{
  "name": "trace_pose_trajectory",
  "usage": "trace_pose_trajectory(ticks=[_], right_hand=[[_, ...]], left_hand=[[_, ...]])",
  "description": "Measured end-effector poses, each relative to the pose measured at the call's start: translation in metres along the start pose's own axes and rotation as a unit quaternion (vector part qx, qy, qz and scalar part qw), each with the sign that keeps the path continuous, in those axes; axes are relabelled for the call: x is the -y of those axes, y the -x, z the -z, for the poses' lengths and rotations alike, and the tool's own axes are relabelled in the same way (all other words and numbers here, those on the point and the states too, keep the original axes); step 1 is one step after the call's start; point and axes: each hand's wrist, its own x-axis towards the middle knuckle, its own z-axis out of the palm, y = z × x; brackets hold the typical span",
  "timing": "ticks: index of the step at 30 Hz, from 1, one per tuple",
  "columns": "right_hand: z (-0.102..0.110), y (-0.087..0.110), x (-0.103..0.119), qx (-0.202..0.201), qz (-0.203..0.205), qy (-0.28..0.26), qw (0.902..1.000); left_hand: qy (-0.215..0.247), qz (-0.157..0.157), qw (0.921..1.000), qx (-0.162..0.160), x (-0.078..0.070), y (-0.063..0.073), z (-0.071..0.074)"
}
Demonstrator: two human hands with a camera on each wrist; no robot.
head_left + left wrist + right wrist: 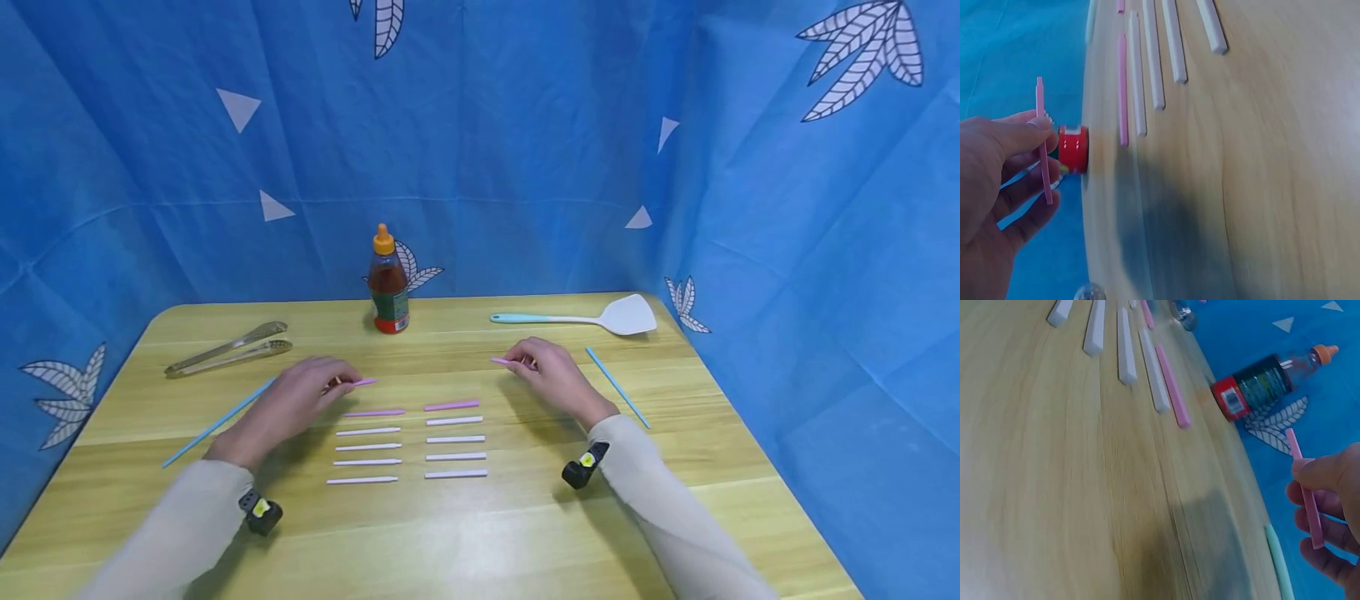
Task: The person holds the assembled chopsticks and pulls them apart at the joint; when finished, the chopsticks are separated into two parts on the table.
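A: Pale sleeves reach in from about eight and five o'clock across a wood-grain desk. What surrounds them?

B: Two columns of sticks lie mid-desk, each headed by a pink stick over four white sticks. From there, a sauce bottle stands at twelve o'clock, against blue cloth; a white spatula lies at two, metal tongs at ten. One blue stick runs alongside the left arm near nine; another lies beyond the right arm near three.

A: And each grip?

B: The left grip pinches a held pink stick between thumb and fingers, above the desk; the right grip pinches a matching pink stick, lower fingers parted.

A: Which way do they point?

B: Viewed from the head, the left one juts toward three o'clock, the right one toward nine.
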Motion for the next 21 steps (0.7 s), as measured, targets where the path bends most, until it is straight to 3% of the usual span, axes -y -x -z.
trace_pose_trajectory(ticks=[10,21], right_hand=[[-0.034,-0.018,0.020,0.053,0.039,0.010,0.9978],[-0.059,-0.028,0.037,0.107,0.055,0.024,0.9924]], left_hand=[[0.004,0.004,0.9991,0.043,-0.010,-0.022,-0.018],[0.000,0.020,0.9953,0.095,-0.012,-0.031,-0.037]])
